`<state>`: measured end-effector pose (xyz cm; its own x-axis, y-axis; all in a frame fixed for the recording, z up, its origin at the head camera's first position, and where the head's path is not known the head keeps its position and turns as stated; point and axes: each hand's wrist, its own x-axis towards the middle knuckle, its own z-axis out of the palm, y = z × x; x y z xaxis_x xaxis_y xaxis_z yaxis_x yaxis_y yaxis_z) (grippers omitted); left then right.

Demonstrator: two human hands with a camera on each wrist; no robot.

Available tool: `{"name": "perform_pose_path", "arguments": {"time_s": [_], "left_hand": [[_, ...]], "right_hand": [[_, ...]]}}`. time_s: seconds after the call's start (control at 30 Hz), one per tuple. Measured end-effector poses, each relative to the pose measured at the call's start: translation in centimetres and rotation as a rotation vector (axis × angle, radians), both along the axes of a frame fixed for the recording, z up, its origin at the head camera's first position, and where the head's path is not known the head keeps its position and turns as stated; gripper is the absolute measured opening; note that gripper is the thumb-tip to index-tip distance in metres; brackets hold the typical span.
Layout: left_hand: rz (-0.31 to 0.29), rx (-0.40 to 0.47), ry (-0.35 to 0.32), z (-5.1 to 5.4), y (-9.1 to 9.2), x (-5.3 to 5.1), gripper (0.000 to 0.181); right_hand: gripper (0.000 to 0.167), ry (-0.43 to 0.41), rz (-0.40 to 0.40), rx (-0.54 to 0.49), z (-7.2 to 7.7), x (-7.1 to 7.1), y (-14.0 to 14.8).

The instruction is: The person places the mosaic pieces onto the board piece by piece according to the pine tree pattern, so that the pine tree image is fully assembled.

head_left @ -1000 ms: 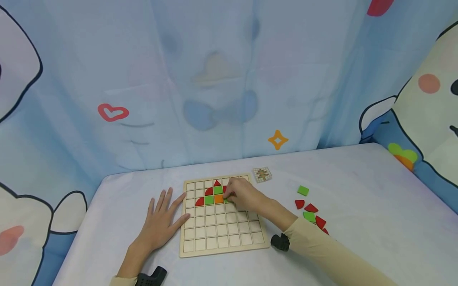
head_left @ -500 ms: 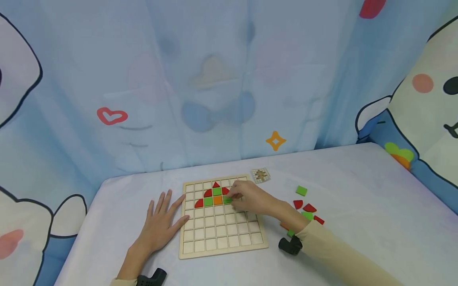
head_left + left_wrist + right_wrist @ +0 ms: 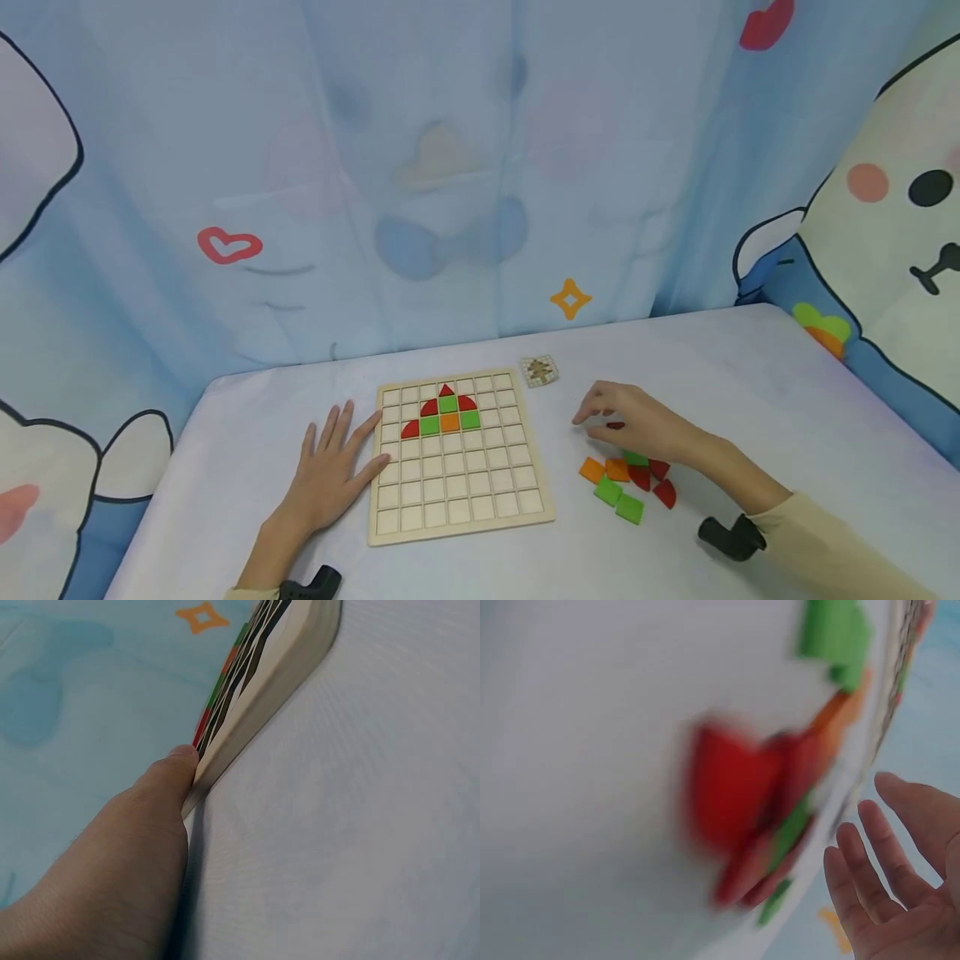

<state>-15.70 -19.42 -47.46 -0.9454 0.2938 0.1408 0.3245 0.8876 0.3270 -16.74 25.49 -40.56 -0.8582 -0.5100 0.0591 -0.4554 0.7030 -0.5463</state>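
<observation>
A light wooden grid board [image 3: 461, 536] lies flat on the table. Near its top, a red triangle [image 3: 446, 390], green squares [image 3: 429, 425], an orange square [image 3: 449, 422] and red quarter-round pieces [image 3: 410, 429] sit in the cells. My left hand [image 3: 322, 475] rests flat with spread fingers, the thumb [image 3: 169, 776] touching the board's left edge. To the right, my right hand [image 3: 645, 421] hovers over a pile of loose tiles, its fingers loosely bent and apart with nothing between them. Beneath it are orange tiles [image 3: 592, 470], green tiles [image 3: 629, 508] and red tiles [image 3: 664, 493], some partly hidden.
A small square pattern card [image 3: 540, 371] lies beyond the board's upper right corner. The white-covered table [image 3: 450, 575] ends at a blue printed curtain [image 3: 450, 167] behind. Black wrist devices [image 3: 731, 537] sit on both arms.
My right hand has left the board and moved right to above the loose tiles. A green square now shows uncovered at the row's right end. The left hand stays in place.
</observation>
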Motion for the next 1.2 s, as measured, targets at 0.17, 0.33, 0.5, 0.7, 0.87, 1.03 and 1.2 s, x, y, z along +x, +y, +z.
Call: {"name": "perform_pose_path", "arguments": {"time_s": [0.17, 0.33, 0.5, 0.7, 0.87, 1.03, 1.2], "left_hand": [[-0.003, 0.004, 0.010, -0.1, -0.2, 0.0, 0.070], [-0.004, 0.006, 0.016, -0.2, -0.3, 0.0, 0.070], [-0.009, 0.017, 0.026, -0.4, -0.2, -0.1, 0.070], [-0.005, 0.024, 0.020, -0.5, -0.2, 0.0, 0.070], [-0.006, 0.024, 0.004, -0.3, -0.1, 0.0, 0.070], [-0.007, 0.022, -0.002, -0.2, -0.1, 0.0, 0.070], [0.000, 0.023, 0.000, -0.1, -0.1, 0.1, 0.070]], "right_hand": [[0.025, -0.021, -0.051, 0.018, -0.9, 0.6, 2.2], [0.025, -0.016, -0.090, 0.011, -1.1, 0.7, 2.5], [0.020, -0.024, -0.114, 0.009, -0.9, 0.5, 2.0], [0.018, -0.098, -0.178, 0.036, -0.5, 0.4, 1.5], [0.016, -0.135, -0.191, 0.053, -0.3, 0.1, 1.3], [0.014, -0.157, -0.179, 0.062, -0.2, -0.1, 1.2], [0.014, -0.169, -0.171, 0.060, -0.1, -0.3, 1.1]]}}
